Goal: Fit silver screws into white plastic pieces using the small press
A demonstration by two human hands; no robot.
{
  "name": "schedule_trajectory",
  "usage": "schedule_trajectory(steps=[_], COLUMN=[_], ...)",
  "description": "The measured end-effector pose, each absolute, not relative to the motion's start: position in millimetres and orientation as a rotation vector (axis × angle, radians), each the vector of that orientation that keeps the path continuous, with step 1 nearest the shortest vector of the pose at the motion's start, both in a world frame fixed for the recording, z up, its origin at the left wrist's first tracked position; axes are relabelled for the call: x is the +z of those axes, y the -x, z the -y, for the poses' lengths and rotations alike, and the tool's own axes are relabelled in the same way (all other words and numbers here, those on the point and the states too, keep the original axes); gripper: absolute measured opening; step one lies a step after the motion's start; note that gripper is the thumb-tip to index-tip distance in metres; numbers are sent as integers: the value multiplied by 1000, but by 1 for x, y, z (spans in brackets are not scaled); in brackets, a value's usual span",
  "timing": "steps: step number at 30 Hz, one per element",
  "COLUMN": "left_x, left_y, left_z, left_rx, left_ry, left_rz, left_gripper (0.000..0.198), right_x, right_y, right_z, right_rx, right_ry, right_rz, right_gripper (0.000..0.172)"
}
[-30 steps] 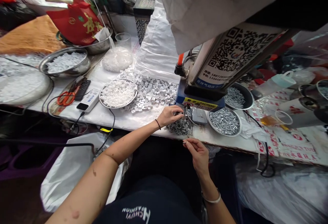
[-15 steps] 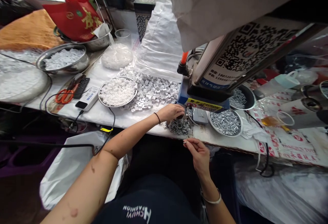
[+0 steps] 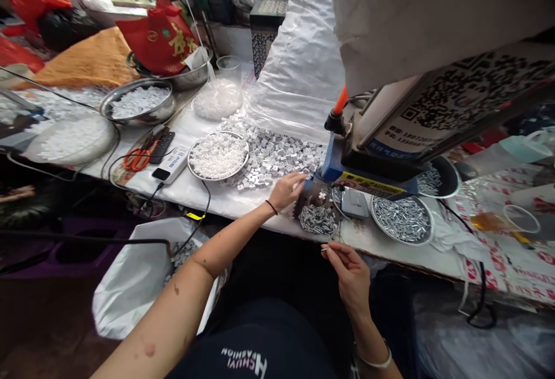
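Head view: left hand (image 3: 287, 191), centre of the frame, fingers curled just beside the blue press base (image 3: 333, 166) and above a loose heap of metal pins (image 3: 316, 220); whether it grips anything cannot be told. Right hand (image 3: 350, 278), lower centre, pinches a small metal pin (image 3: 323, 249) between thumb and forefinger, near the table edge (image 3: 390, 257). Square silver tags (image 3: 273, 156) lie upper centre; a steel dish of pins (image 3: 402, 220) sits right of the heap.

The pinched sliver (image 3: 323, 249) is too small to identify.
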State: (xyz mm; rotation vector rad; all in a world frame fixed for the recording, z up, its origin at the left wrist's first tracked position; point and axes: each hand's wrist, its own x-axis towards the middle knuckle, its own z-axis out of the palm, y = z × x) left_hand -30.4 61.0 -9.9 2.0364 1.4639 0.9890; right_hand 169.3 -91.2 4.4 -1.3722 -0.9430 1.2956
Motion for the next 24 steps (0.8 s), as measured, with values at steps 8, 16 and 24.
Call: schedule_trajectory(steps=[8, 16, 24], left_x=[-29, 1, 24], left_y=[66, 54, 12], left_z=[-90, -46, 22], left_rx=[503, 1092, 985], left_ry=[-2118, -1211, -404], left_rz=[-2201, -1306, -676], left_gripper=[19, 22, 31], right_x=[8, 27, 44], right_y=[-167, -161, -148], right_z=[96, 84, 32], right_rx=[1284, 1157, 654], right_ry=[1388, 1377, 1257], right_rz=[1000, 1143, 1596], right_gripper=[19, 15, 12])
